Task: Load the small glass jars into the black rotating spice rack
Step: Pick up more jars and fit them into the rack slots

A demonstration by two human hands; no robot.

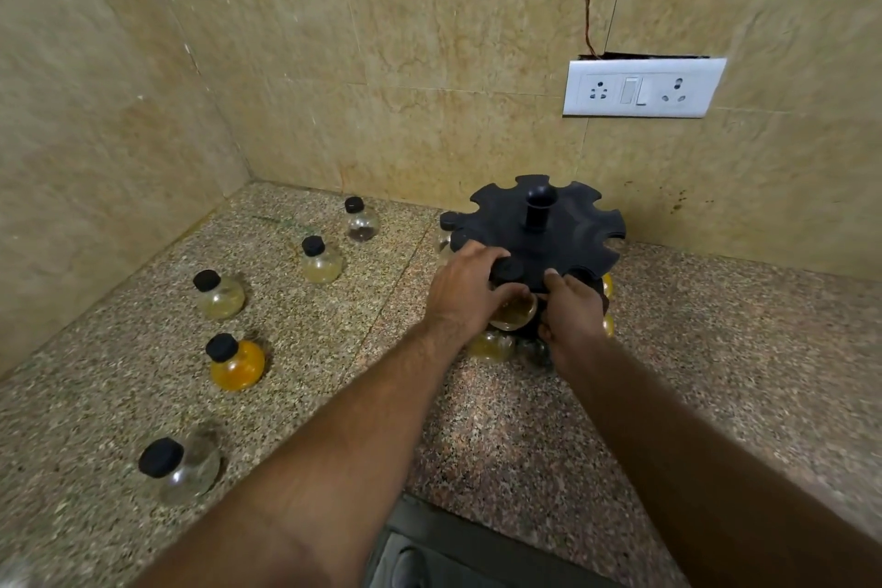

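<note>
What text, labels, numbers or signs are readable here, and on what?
No readable text anywhere.
Wall socket plate: plain white, no print visible.
Orange-filled jar and the other loose jars: black caps, no labels.
Black spice rack: no markings visible.
Yellow-filled jar gripped by left hand: mostly hidden, no label seen.

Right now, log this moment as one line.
left hand: grips jar | right hand: grips jar | jar: at upper rack slot | loose jars: five on counter

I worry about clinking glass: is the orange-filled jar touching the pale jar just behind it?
Apart. The head view shows bare counter between the orange-filled jar and the pale jar.
</note>
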